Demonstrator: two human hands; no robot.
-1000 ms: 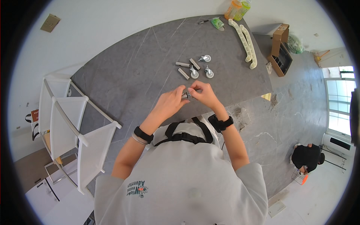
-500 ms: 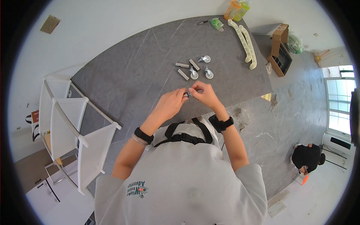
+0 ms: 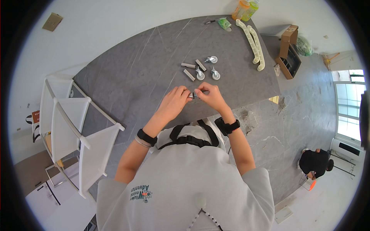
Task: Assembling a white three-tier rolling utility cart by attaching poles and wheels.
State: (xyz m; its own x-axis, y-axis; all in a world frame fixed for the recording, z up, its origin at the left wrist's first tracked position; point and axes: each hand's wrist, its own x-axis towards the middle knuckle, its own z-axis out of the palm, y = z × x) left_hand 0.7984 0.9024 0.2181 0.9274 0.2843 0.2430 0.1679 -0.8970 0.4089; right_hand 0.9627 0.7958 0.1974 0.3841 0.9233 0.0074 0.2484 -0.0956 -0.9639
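Note:
Over the near edge of the table, my left hand (image 3: 174, 101) pinches a short metal tube (image 3: 191, 96) with a dark end, most of it covered by the fingers. My right hand (image 3: 211, 97) meets it from the other side, fingers closed at the tube's dark end; whatever they grip is largely hidden. Just beyond lie three similar short tubes, one of them a silver tube (image 3: 189, 75). Beside them are three small casters with metal stems, among them a front right caster (image 3: 215, 74) and a far caster (image 3: 212, 59).
On the grey table (image 3: 131, 77), two cream plastic bars (image 3: 250, 44) lie at the far right, near a green packet (image 3: 224, 24) and two bottles (image 3: 244, 9). A white shelf frame (image 3: 69, 127) stands left. An open cardboard box (image 3: 287, 54) and a seated person (image 3: 315, 162) are right.
Both hands stay together at nearly the same spot, with only slight finger movement. The dark end of the tube shows a little more clearly between them.

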